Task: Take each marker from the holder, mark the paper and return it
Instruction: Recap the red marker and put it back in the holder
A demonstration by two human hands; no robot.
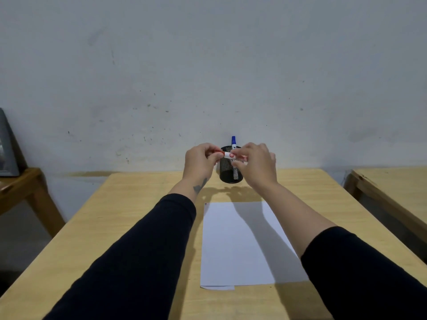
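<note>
A red-and-white marker (227, 154) is held level in the air in front of a black mesh holder (228, 173) at the table's far edge. My left hand (200, 163) grips its red cap end. My right hand (257, 165) pinches the barrel on the other side. A blue-capped marker (233, 141) stands upright in the holder. A white sheet of paper (233, 245) lies on the table nearer to me, with a small red mark (205, 204) at its far left corner.
The wooden table (138, 204) ends at a grey wall just behind the holder. A second wooden table (392, 183) stands to the right, with a gap between. On the left a low wooden stand (20, 185) carries a dark framed object (7, 148).
</note>
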